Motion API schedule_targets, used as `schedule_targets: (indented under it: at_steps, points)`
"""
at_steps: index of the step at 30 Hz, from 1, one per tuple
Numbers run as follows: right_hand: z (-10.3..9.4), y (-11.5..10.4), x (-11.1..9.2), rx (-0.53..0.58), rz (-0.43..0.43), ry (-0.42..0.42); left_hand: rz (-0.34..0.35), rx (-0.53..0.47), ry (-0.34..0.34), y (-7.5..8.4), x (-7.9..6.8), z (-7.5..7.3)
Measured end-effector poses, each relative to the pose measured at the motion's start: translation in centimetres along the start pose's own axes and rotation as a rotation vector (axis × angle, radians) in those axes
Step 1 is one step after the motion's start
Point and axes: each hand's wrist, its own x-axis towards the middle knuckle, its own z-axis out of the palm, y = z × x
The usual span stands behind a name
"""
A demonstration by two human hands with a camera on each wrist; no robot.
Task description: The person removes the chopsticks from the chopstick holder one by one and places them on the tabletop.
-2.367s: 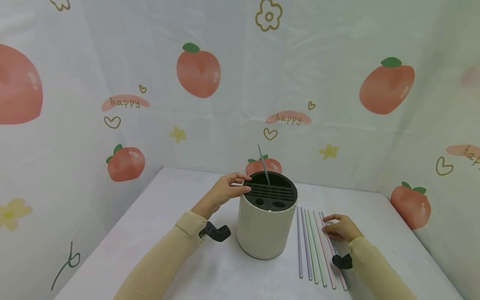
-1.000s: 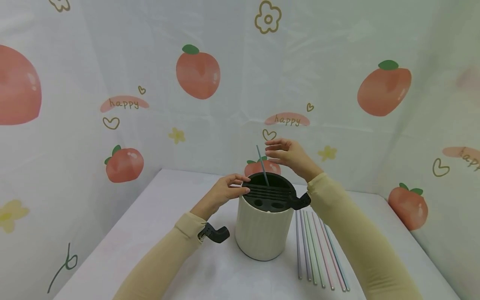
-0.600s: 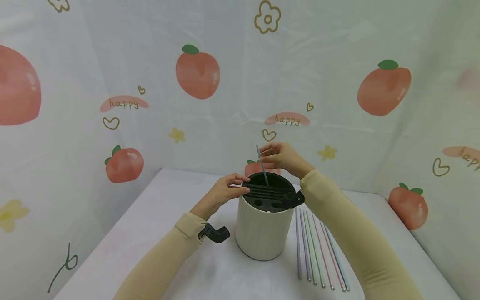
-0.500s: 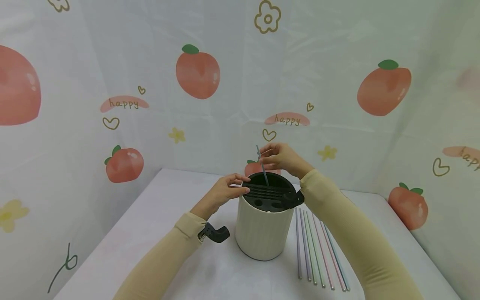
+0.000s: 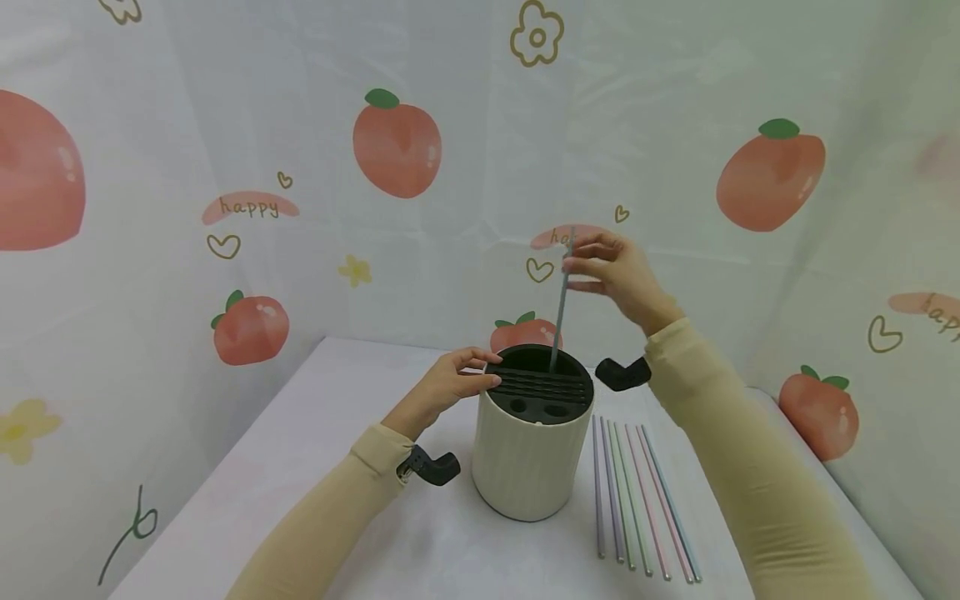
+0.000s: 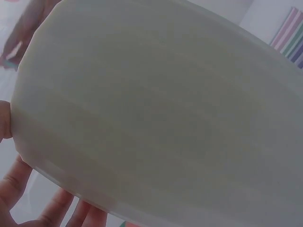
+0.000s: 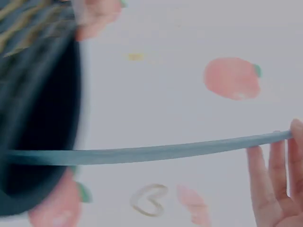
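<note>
A white ribbed round utensil holder (image 5: pixel 528 467) with a black slotted top (image 5: pixel 542 385) stands mid-table in the head view. My left hand (image 5: pixel 442 387) grips its upper left rim, and in the left wrist view several fingers (image 6: pixel 57 208) curve along its side. Thumb and fingers of my right hand (image 5: pixel 618 275) pinch a thin blue chopstick (image 5: pixel 559 321) near its upper end. The stick rises nearly upright from the large rear opening, its lower end hidden inside. The right wrist view shows the chopstick (image 7: pixel 142 153) running from the dark opening to my fingertips.
To the right of the holder lie several thin chopsticks (image 5: pixel 645 508) side by side, in purple, green, pink and blue. A white cloth backdrop (image 5: pixel 465 233) with peach prints rises behind the table. Knife slots and two round holes fill the front of the holder's top.
My right hand went from the chopsticks on the table to the blue one in the holder, took hold of it, and has drawn it up and rightward. My left hand stayed at the rim.
</note>
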Motion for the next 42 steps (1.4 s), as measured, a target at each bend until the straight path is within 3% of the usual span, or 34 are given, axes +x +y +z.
schedule_targets:
  at_steps: [3, 6, 9, 12, 15, 20, 27, 34, 42]
  points:
    - [-1.7, -2.7, -0.5, 0.226, -0.103, 0.078, 0.002, 0.003, -0.001, 0.0, 0.1, 0.0]
    - [-3.5, -5.0, -1.4, 0.379, -0.183, 0.163, 0.001, -0.004, -0.002, -0.1, 0.1, 0.0]
    - [-5.4, -6.4, -2.5, 0.428, -0.196, 0.236, -0.004, -0.011, 0.0, -0.2, 0.2, -0.1]
    - [-7.4, -6.0, -3.7, 0.394, -0.137, 0.269, -0.008, -0.01, 0.005, -0.2, 0.2, -0.1]
    - [-9.4, -3.7, -5.0, 0.28, -0.042, 0.245, -0.009, -0.008, 0.01, -0.2, 0.2, -0.1]
    - [-12.4, 1.9, -7.5, 0.029, 0.168, 0.138, -0.009, -0.006, 0.008, -0.2, 0.1, -0.2]
    - [-14.9, 9.8, -10.9, -0.352, 0.425, 0.078, -0.002, 0.007, 0.0, -0.1, 0.1, -0.1]
    - [-16.3, 15.6, -14.5, -0.384, 0.592, 0.136, -0.016, 0.012, -0.002, 0.0, 0.2, 0.0]
    - [-15.9, 18.7, -16.3, -0.419, 0.669, 0.188, -0.005, 0.017, 0.001, 0.0, 0.2, 0.0]
